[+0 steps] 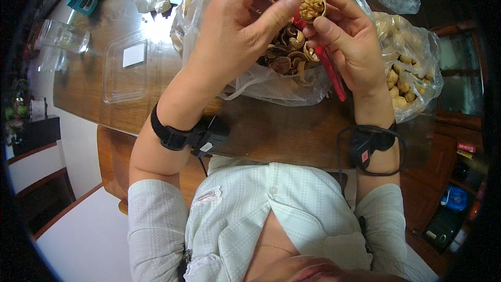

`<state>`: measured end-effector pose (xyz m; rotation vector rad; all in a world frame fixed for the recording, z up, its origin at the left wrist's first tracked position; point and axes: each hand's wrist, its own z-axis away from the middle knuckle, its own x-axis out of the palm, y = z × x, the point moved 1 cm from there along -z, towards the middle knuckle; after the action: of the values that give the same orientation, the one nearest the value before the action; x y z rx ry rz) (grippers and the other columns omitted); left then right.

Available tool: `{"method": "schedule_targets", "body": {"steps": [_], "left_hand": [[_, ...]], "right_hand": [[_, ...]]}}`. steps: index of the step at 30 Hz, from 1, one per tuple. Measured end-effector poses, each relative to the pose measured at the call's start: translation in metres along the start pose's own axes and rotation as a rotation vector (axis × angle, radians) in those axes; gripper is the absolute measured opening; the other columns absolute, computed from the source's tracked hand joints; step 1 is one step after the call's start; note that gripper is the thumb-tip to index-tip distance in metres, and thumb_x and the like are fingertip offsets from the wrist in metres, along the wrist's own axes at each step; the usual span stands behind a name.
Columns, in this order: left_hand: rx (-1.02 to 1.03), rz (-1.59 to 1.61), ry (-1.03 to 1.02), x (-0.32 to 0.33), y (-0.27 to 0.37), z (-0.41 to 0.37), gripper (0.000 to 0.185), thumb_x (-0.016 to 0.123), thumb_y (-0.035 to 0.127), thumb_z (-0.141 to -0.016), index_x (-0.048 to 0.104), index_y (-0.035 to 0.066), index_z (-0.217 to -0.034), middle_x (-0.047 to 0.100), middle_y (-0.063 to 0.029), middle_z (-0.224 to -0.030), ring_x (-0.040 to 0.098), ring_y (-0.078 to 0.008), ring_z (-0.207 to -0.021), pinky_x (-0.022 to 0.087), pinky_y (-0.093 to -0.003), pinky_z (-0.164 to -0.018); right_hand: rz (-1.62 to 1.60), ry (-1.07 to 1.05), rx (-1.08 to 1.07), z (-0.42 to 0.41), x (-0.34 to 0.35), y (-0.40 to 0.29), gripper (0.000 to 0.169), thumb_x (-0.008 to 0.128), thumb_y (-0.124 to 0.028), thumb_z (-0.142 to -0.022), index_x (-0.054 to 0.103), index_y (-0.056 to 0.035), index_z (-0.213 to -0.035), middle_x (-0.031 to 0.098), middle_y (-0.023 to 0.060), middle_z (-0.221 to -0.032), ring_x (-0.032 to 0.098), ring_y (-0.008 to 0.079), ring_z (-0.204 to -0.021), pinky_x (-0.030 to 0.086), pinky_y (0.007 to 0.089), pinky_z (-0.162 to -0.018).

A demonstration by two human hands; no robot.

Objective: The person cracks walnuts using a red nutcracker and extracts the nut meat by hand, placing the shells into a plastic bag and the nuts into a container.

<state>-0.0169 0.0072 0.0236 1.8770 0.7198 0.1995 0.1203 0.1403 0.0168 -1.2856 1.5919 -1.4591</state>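
Observation:
My right hand [352, 39] holds a walnut [312, 7] between thumb and fingers. Part of its shell is off, and the wrinkled kernel shows inside the remaining shell. A red-handled tool [330, 72] passes under the same hand; its working end is hidden, and whether the fingers grip it is unclear. My left hand [242, 23] is just left of the walnut, thumb tip close to it, fingers apart and curved, with nothing seen in them. Beneath both hands, a clear plastic bag [274, 96] lies spread with broken walnut shells [287, 56] in it.
On the right stands a plastic bag of whole nuts [405, 82]. A clear plastic tray [111, 82], a glass jar on its side [64, 35], crumpled tissue [156, 2] and a teal-lidded container [82, 2] are on the left of the wooden table [282, 133]. Straps with devices circle both wrists.

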Motion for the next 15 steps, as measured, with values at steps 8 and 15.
{"method": "schedule_targets", "body": {"steps": [8,15], "left_hand": [[-0.024,0.301,-0.1,0.004,-0.019,0.001,0.031,0.068,0.013,-0.089,0.06,-0.002,-0.116,0.066,-0.006,-0.103,0.062,-0.0124,-0.094,0.051,-0.0255,-0.082],[0.027,0.194,-0.099,0.005,-0.02,0.003,0.03,0.065,0.014,-0.091,0.06,-0.002,-0.116,0.066,-0.0057,-0.102,0.062,-0.0119,-0.092,0.052,-0.0248,-0.079]], "right_hand": [[0.177,0.067,-0.154,0.001,0.013,0.0,0.039,0.07,0.001,-0.083,0.062,-0.0035,-0.121,0.068,0.0065,-0.105,0.064,0.0133,-0.093,0.053,0.0243,-0.081],[0.216,0.089,-0.149,0.003,0.015,-0.002,0.038,0.07,0.003,-0.082,0.063,-0.0029,-0.119,0.068,0.0061,-0.104,0.064,0.0127,-0.093,0.053,0.0247,-0.082]]}}
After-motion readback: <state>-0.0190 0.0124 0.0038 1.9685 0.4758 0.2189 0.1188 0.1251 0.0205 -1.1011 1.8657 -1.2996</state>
